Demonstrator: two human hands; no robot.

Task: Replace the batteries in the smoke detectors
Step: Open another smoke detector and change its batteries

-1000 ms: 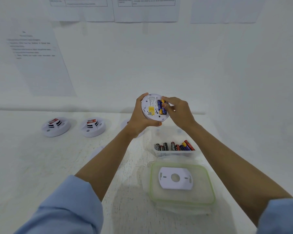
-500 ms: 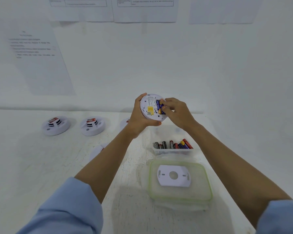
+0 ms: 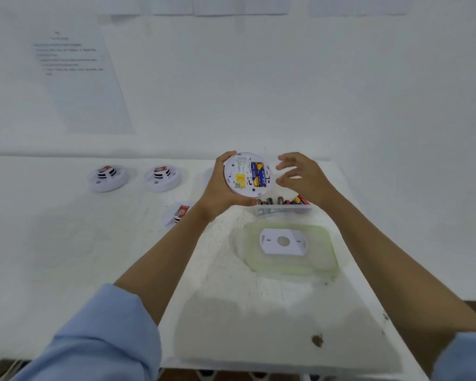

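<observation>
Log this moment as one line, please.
left hand: grips round white smoke detector | blue-and-yellow batteries: in its bay | right hand: open, beside detector

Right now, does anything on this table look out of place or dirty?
A small brown mark lies on the table near its front edge; stain or debris, I cannot tell. One smoke detector lies apart from the back row, partly behind the left forearm. Nothing looks spilled.

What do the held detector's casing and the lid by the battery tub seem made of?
Detector casing: white opaque plastic, seemingly matte, with moulded recesses. Lid: cloudy, translucent, probably plastic; its green rim looks like a softer seal.
</observation>
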